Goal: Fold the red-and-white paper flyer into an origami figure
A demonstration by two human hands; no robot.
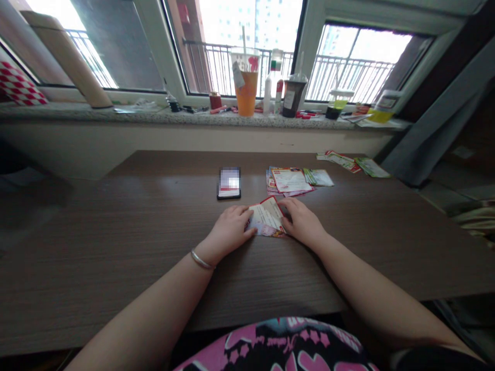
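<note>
A printed leaflet (pixel 266 216) with red edges lies between my hands near the middle of the table. Its surface looks bent, and a coloured picture runs along its lower part. My left hand (pixel 232 226) grips its left edge, thumb on top and fingers along the far side. At the opposite edge, my right hand (pixel 303 219) pinches the paper with its fingers partly curled. Just beyond, a pile of similar leaflets (pixel 292 180) sits to the right, and a phone (pixel 229 183) with its screen lit lies to the left.
More leaflets (pixel 372 167) are by the table's far right edge. On the windowsill (pixel 154 116) stand an orange drink cup (pixel 246 87), a dark drink cup (pixel 294 95), bottles and small items. A cardboard tube (pixel 69 62) leans at the window. The brown table (pixel 135 232) extends both ways.
</note>
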